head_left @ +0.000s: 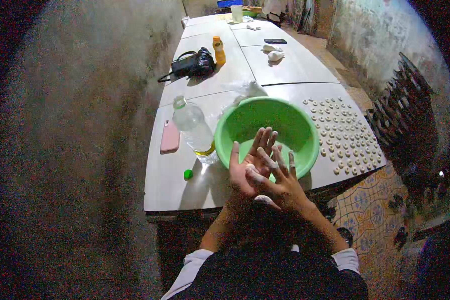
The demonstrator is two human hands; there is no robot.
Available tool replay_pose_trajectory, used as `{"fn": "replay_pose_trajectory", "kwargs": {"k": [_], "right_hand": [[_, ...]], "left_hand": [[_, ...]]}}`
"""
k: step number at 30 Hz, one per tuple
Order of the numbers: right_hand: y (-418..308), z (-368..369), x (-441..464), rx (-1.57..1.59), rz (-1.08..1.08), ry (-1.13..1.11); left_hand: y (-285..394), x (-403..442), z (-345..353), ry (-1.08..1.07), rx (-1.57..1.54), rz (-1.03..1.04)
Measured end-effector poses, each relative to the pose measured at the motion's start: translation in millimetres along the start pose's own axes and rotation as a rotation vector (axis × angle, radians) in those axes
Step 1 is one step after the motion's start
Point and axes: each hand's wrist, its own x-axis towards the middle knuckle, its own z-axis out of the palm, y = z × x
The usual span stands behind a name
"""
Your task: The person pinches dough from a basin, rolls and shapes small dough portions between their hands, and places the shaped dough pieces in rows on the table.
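My left hand (244,176) is turned palm up over the near rim of a green basin (227,131), its fingers stretched out. Across that palm lies my right hand (281,186), fingers spread and dusted with white flour. A whitish spot (250,169) shows where the right fingertips meet the left palm; whether it is a bit of dough or a floured fingertip I cannot tell. White powder coats the basin's inside. On the table right of the basin, many small dough rings (341,132) lie in rows.
Left of the basin stand an uncapped clear bottle (192,127), a pink phone (170,137) and a green cap (188,174). Farther back are a black bag (197,64), an orange bottle (218,50), white bundles (275,55) and a dark phone (275,41). The table's near edge (185,210) lies before me.
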Motion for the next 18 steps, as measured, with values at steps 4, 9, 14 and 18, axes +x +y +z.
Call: {"fn": "replay_pose_trajectory", "kwargs": {"k": [4,9,14,18], "right_hand": [[-1.8,1.8,2.3,0.025,0.000,0.016],[2.7,0.3,7.3,0.010,-0.002,0.073],[3.5,0.9,10.2,-0.094,0.006,0.139],[2.3,12.8,12.8,-0.235,-0.104,0.096]], "left_hand": [[-1.2,-0.5,3.1,-0.039,0.148,-0.077],[7.5,3.2,-11.8,0.030,0.308,0.027],[11.6,2.8,-6.5,-0.006,0.074,0.009],[10.0,-2.2,5.6,-0.016,0.153,-0.006]]}}
